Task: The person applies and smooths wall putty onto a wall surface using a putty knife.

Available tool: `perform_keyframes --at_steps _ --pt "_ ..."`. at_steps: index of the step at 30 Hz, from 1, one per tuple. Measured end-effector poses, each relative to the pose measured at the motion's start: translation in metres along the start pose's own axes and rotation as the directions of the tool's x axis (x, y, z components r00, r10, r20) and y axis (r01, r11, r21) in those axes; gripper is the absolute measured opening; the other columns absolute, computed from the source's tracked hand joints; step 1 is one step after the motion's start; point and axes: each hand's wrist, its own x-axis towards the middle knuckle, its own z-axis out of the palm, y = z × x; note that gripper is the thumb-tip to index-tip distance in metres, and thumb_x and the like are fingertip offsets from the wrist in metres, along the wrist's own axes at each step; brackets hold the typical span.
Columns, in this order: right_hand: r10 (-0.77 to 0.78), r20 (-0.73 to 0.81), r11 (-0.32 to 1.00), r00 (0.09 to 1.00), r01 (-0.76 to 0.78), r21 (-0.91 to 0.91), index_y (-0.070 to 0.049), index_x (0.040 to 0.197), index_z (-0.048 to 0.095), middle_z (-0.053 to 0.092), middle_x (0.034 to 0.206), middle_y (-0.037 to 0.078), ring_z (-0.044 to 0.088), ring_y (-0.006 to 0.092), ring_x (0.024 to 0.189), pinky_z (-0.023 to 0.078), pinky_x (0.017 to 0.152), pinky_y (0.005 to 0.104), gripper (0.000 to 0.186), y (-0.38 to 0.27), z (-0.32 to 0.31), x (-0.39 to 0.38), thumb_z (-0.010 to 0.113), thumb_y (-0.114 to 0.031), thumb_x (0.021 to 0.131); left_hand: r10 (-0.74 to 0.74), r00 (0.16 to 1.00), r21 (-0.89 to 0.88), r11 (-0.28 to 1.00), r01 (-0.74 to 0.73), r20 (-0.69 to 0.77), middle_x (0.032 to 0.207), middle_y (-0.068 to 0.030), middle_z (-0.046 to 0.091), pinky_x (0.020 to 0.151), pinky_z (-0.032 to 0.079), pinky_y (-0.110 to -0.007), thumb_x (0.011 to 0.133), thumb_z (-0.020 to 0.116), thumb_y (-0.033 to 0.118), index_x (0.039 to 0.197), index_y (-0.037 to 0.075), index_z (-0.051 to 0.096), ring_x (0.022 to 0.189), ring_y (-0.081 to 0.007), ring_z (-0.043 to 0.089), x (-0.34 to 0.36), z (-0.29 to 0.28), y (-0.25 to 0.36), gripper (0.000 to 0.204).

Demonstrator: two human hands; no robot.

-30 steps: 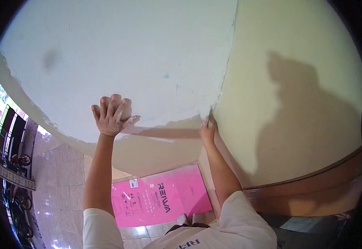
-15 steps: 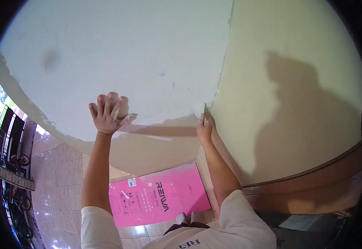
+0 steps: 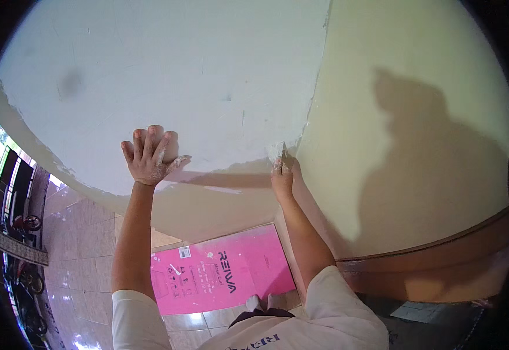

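My left hand [image 3: 148, 157] lies flat on the white-coated wall [image 3: 167, 64], fingers spread, with white powdery smears on thumb and fingers. Close to the inner corner, my right hand [image 3: 282, 176] is closed around a small flat putty scraper [image 3: 277, 150]. Its pale, smeared blade rests against the wall at the lower border of the white coat, and my fingers hide its handle. Below that ragged border runs a strip of bare beige wall [image 3: 208, 213].
Pink flattened cardboard [image 3: 248, 274] covers the floor tiles at the wall's foot, by my feet. To the right is a cream wall [image 3: 423, 192] bearing my shadow, above a brown wooden piece [image 3: 429, 271]. Motorbikes [image 3: 30, 280] stand behind a low ledge at far left.
My right hand has shifted slightly left with the scraper, whose blade is turned a little differently. My left hand stays flat on the wall, nearly in place.
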Motion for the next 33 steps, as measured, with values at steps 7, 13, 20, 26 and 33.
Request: perform_keyframes --at_steps 7,13,20,26,33 --pt "-0.004 -0.035 0.998 0.999 0.002 -0.066 0.001 0.077 0.06 0.058 0.062 0.016 0.057 0.0314 0.06 0.043 0.06 0.0414 0.054 0.02 0.006 -0.015 0.038 -0.043 0.099 -0.006 1.0 -0.003 1.0 0.006 0.02 0.147 -0.011 0.037 0.113 0.0 -0.056 0.074 0.049 0.079 0.135 0.027 0.049 0.141 -0.0348 0.021 0.002 0.003 0.003 0.08" --pt "0.102 0.025 0.993 0.994 -0.103 0.061 0.004 0.093 0.063 0.063 0.078 0.024 0.061 0.0393 0.077 0.046 0.07 0.0443 0.043 0.01 0.004 -0.021 0.042 -0.033 0.098 -0.003 1.0 0.006 1.0 0.003 -0.009 0.147 -0.0111 0.038 0.114 0.001 -0.056 0.072 0.051 0.08 0.135 0.027 0.049 0.141 -0.035 0.022 0.001 0.001 0.002 0.083" --pt "0.198 0.147 0.95 0.969 -0.226 0.213 0.003 0.079 0.059 0.059 0.068 0.02 0.057 0.0338 0.064 0.043 0.062 0.0433 0.049 0.018 0.014 -0.014 0.041 -0.038 0.099 -0.007 1.0 -0.019 1.0 0.007 -0.019 0.146 -0.0119 0.038 0.113 0.001 -0.057 0.07 0.054 0.079 0.135 0.026 0.049 0.14 -0.0359 0.023 0.001 0.004 0.002 0.084" --pt "0.099 0.079 0.988 0.992 -0.108 0.11 0.002 0.076 0.059 0.058 0.066 0.02 0.057 0.0358 0.063 0.043 0.06 0.0441 0.05 0.027 0.02 -0.026 0.04 -0.038 0.099 0.0 1.0 0.011 1.0 0.0 0.016 0.147 -0.0113 0.037 0.113 0.002 -0.057 0.069 0.056 0.08 0.134 0.025 0.05 0.141 -0.0356 0.022 -0.001 0.0 0.0 0.086" --pt "-0.012 0.046 1.0 0.999 0.011 0.023 0.004 0.078 0.059 0.059 0.068 0.022 0.058 0.0384 0.066 0.044 0.064 0.0459 0.05 0.034 0.016 -0.018 0.041 -0.038 0.098 -0.041 0.999 -0.033 0.999 0.04 -0.005 0.148 -0.0061 0.036 0.114 -0.001 -0.054 0.068 0.054 0.081 0.132 0.028 0.052 0.142 -0.0323 0.02 0.003 0.005 0.005 0.083"
